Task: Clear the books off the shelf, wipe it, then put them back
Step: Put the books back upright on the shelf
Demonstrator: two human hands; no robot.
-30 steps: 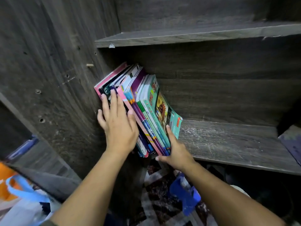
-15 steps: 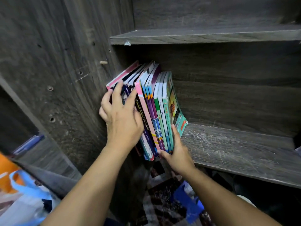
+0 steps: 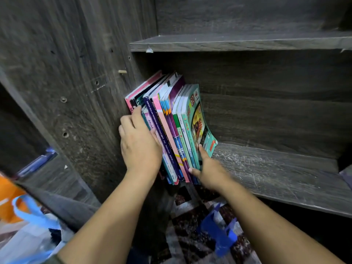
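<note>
- Books [image 3: 171,130] upright on shelf [image 3: 276,174], leaning vs left wall.
- Left hand [image 3: 140,143] flat on spines at stack's left.
- Right hand [image 3: 206,168] presses green book [image 3: 198,122], thumb at spines' base.
- Blue bag [image 3: 219,233] on floor below.

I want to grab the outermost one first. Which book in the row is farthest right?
The green book with the yellow picture on its cover. It ends the row; the right hand rests against its lower edge.
</note>
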